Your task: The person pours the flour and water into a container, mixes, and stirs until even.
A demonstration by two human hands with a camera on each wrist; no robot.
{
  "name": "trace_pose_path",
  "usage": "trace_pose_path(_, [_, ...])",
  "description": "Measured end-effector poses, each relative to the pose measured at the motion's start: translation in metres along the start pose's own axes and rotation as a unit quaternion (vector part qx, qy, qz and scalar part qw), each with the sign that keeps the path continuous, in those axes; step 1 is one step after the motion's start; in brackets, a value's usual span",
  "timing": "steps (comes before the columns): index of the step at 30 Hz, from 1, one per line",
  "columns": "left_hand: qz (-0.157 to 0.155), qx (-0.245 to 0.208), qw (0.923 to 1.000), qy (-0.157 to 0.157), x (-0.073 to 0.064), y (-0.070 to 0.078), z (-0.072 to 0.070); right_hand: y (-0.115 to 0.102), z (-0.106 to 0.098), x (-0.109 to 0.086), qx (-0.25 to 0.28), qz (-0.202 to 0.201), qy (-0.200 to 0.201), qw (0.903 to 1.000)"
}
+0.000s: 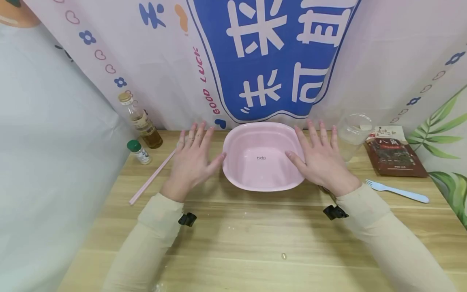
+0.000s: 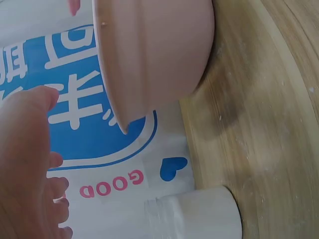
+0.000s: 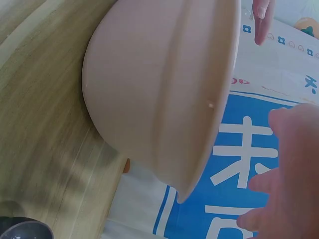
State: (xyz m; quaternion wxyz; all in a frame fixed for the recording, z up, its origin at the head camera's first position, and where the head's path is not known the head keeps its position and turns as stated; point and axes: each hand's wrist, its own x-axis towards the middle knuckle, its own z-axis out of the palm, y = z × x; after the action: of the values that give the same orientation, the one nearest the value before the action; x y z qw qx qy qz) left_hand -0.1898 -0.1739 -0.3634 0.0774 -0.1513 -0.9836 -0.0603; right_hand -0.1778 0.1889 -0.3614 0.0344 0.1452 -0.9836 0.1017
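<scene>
Spanning the lower half of the frame, the tabletop (image 1: 237,243) carries a pink basin (image 1: 262,177) at centre. The left hand (image 1: 191,162) and right hand (image 1: 322,160) flank it closely, their fingers (image 1: 199,135) spread. A brown packet (image 1: 395,160) lies at right, a bottle (image 1: 144,125) stands upper left, and a blue fork (image 1: 405,193) lies at right.

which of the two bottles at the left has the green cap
The short seasoning bottle; the taller bottle of brown liquid behind it has a yellowish cap.
</scene>
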Motion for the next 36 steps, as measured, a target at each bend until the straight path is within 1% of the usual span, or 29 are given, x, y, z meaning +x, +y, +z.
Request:
trace_pose_path(5, [0.002, -0.001, 0.9999, 0.013, -0.002, -0.004, -0.002, 0.003, 0.0, -0.002, 0.011, -0.003, 0.02, 0.9997])
trace_pose_path(9, [0.005, -0.009, 0.9993, 0.035, -0.005, -0.009, -0.002, 0.005, -0.001, -0.003, 0.028, -0.013, 0.041, 0.9987])
trace_pose_path(14, [0.014, -0.02, 0.9965, 0.08, -0.008, -0.014, -0.002, 0.006, -0.002, -0.007, 0.066, -0.024, 0.07, 0.9951])
trace_pose_path(17, [0.02, -0.026, 0.9933, 0.11, -0.009, -0.016, -0.003, 0.007, -0.002, -0.008, 0.089, -0.022, 0.076, 0.9929])
trace_pose_path(20, [0.028, -0.032, 0.9886, 0.145, -0.007, -0.02, -0.005, 0.01, 0.0, -0.007, 0.112, -0.027, 0.1, 0.9883])
trace_pose_path(22, [0.031, -0.036, 0.9843, 0.17, -0.006, -0.022, -0.005, 0.012, 0.003, -0.007, 0.136, -0.037, 0.134, 0.981])
trace_pose_path(25, [0.031, -0.046, 0.9768, 0.207, -0.005, -0.027, -0.006, 0.017, 0.007, -0.006, 0.178, -0.061, 0.192, 0.9631])
trace_pose_path(26, [0.029, -0.049, 0.9749, 0.215, -0.006, -0.029, -0.006, 0.019, 0.008, -0.006, 0.193, -0.07, 0.209, 0.9562])
trace_pose_path(28, [0.02, -0.061, 0.9732, 0.221, -0.006, -0.034, -0.006, 0.023, 0.011, -0.005, 0.222, -0.082, 0.233, 0.9432])
trace_pose_path(30, [0.006, -0.077, 0.974, 0.213, -0.007, -0.039, -0.006, 0.026, 0.012, -0.005, 0.251, -0.079, 0.24, 0.9346])
trace_pose_path(32, [-0.012, -0.096, 0.9763, 0.194, -0.008, -0.045, -0.006, 0.029, 0.014, -0.005, 0.28, -0.065, 0.237, 0.9279])
trace_pose_path(36, [-0.038, -0.14, 0.9767, 0.158, -0.01, -0.055, -0.004, 0.037, 0.017, -0.005, 0.325, -0.035, 0.221, 0.9187])
